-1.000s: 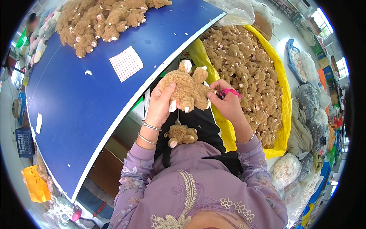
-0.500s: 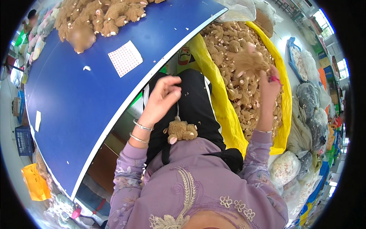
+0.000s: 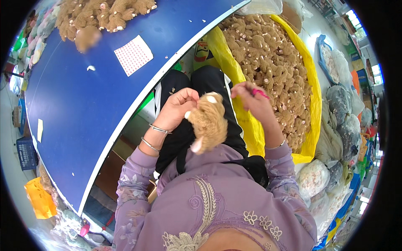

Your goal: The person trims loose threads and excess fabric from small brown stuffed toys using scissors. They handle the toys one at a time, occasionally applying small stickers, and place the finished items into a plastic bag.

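Observation:
My left hand (image 3: 179, 109) is closed in a pinch at the upper left edge of a small brown plush animal (image 3: 211, 123) with pale ends. The plush hangs above my lap, tilted and slightly blurred. Apart from it, on the right, my right hand (image 3: 255, 100) is near the inner edge of a yellow sack (image 3: 247, 125); motion smears its fingers, and a bright pink band (image 3: 260, 93) shows on one finger. Whether those fingers hold anything fine is not visible. Inside the sack lies a heap of similar brown plush pieces (image 3: 274, 71).
The blue table (image 3: 83, 108) stretches along my left, its pale edge beside my knee. On it are more brown plush animals (image 3: 121, 14) and a white sheet with small reddish marks (image 3: 134, 55). Filled clear and dark plastic bags (image 3: 341, 102) line the right side.
My right hand has come left from over the sack towards my lap, without the plush it held. A plush now hangs beside my left hand, higher than the one seen at my lap.

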`<control>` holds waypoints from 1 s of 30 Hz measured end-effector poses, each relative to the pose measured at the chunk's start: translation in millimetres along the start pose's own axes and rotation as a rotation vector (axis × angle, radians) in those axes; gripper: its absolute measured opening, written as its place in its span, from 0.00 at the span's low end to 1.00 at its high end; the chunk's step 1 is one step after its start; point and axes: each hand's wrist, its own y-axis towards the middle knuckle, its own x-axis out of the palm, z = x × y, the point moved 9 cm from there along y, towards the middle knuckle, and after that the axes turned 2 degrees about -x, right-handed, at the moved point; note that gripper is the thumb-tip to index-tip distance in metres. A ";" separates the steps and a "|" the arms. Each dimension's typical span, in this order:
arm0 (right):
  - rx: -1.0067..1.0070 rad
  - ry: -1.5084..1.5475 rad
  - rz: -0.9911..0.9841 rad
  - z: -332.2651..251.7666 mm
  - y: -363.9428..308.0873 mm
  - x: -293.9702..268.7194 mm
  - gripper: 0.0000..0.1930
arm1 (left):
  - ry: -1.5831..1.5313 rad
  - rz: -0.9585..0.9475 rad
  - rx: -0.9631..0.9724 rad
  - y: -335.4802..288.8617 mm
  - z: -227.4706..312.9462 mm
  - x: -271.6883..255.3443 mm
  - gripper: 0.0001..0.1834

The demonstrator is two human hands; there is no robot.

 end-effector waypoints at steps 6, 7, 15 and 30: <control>-0.039 -0.156 -0.191 13.4 -0.2 57.7 0.17 | 0.470 0.050 -0.037 5.4 -25.8 -15.4 0.16; 0.005 -0.156 -0.197 26.0 1.4 58.8 0.17 | 0.347 0.117 -0.171 0.6 -38.6 -20.4 0.18; 0.097 -0.101 -0.218 55.9 -2.5 55.0 0.12 | 0.912 -0.145 -0.177 -34.4 -49.2 17.3 0.31; 0.046 0.405 0.039 -7.8 -1.8 58.1 0.21 | 0.971 0.105 0.618 -35.9 75.4 72.5 0.26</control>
